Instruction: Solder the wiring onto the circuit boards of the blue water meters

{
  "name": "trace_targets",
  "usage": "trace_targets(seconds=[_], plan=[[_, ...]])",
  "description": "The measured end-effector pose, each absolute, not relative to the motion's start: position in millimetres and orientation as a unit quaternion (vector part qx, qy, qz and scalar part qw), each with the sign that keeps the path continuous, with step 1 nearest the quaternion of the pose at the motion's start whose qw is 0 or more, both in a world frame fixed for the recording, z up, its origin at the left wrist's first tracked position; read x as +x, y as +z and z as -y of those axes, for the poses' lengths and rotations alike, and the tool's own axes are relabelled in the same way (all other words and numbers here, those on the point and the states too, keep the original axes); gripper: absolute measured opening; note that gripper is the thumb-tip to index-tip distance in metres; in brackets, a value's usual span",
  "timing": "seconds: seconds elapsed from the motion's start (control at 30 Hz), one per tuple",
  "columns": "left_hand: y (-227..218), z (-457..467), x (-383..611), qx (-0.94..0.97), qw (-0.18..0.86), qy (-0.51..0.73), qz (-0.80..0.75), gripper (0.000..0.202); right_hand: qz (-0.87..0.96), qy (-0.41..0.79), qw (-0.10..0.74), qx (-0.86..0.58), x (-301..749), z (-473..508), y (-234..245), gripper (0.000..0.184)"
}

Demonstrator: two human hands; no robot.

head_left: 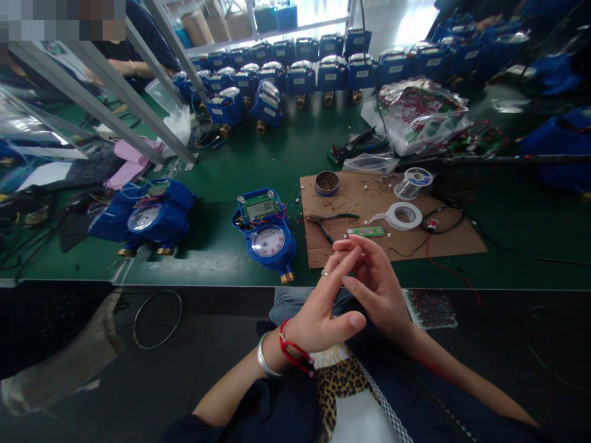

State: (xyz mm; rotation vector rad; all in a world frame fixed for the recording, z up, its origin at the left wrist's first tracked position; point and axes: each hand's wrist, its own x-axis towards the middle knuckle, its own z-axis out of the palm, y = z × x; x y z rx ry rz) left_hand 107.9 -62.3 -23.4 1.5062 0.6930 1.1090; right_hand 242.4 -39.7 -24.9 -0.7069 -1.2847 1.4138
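My left hand [318,314] is held over my lap near the bench edge, its fingers stretched out and its thumb apart. My right hand [381,286] meets it, the fingers bent loosely against the left fingertips. I see no object in either hand. Just beyond the fingertips lies a small green-and-white labelled strip [368,232] on a cardboard sheet [318,252]. Pliers [330,223] with dark handles rest beside it. To the left stands a blue water meter [268,237] with its lid up, showing a round dial and a lit display.
On the cardboard are a white tape roll [410,216], a solder spool [418,179] and a round tin [327,183]. Another open meter [152,212] sits left. Rows of blue meters [301,77] line the back. Bagged wired boards [422,114] lie back right. A person's arm [124,67] shows far left.
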Motion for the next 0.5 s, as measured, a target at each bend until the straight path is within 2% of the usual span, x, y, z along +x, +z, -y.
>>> trace_targets(seconds=[0.5], plan=[[-21.5,60.7,110.4,0.645,0.538,0.455,-0.296,0.086,0.530,0.583,0.523,-0.326,247.8,40.6,-25.1,0.050]])
